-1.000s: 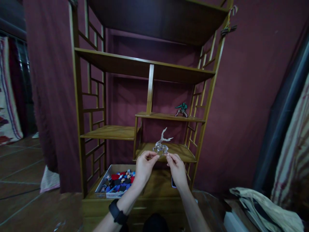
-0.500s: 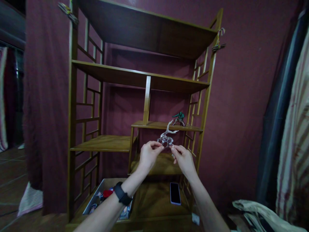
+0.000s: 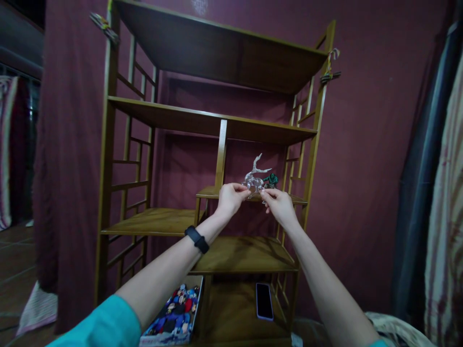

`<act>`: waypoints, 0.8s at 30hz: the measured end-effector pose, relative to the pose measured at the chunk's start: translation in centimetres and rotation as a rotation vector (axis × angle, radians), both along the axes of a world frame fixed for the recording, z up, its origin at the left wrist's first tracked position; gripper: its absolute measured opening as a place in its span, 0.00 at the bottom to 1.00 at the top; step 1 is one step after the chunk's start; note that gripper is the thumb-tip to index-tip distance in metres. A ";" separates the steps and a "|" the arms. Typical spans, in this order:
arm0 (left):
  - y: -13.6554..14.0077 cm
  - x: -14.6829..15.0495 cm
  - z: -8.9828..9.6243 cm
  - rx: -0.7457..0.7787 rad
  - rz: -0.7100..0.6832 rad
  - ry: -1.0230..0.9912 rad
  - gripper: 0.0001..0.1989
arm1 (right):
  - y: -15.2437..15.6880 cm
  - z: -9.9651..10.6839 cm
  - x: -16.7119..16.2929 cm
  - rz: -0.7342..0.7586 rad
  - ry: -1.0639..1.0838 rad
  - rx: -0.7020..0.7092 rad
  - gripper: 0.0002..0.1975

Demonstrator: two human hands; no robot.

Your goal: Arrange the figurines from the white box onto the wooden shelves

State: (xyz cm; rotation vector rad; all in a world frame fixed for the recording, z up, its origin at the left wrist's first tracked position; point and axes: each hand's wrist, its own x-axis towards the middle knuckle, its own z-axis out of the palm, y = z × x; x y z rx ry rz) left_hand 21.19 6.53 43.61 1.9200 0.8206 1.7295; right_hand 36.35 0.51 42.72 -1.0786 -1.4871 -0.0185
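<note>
Between my two hands is a clear glass deer figurine with long antlers, upright, in front of the small raised shelf. My left hand pinches its lower left side between thumb and fingers. On the lower right side, my right hand grips it the same way. Just behind the deer, partly covered by it and by my right hand, a green figure stands on that shelf. Whether the deer's feet touch the shelf I cannot tell.
The wooden shelf unit has a short upright divider left of the deer. Below, a box of several small colourful figures stands on the bottom level, with a phone to its right. Curtains hang at the left.
Both hands have raised the glass deer and carried it forward, from below the small shelf's edge to about its level, beside the green figure. My arms are stretched further out.
</note>
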 end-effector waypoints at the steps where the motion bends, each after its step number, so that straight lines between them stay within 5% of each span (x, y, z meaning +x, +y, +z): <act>1: 0.5 0.1 0.5 -0.006 0.014 0.001 0.10 | 0.6 0.4 0.1 -0.013 -0.007 0.001 0.17; 13: 6.5 1.5 3.7 -0.089 0.281 0.107 0.07 | 7.8 4.5 1.1 -0.151 -0.080 -0.181 0.14; 24: 8.9 1.9 4.2 -0.165 0.461 0.169 0.03 | 14.4 4.2 0.9 -0.205 -0.092 -0.300 0.08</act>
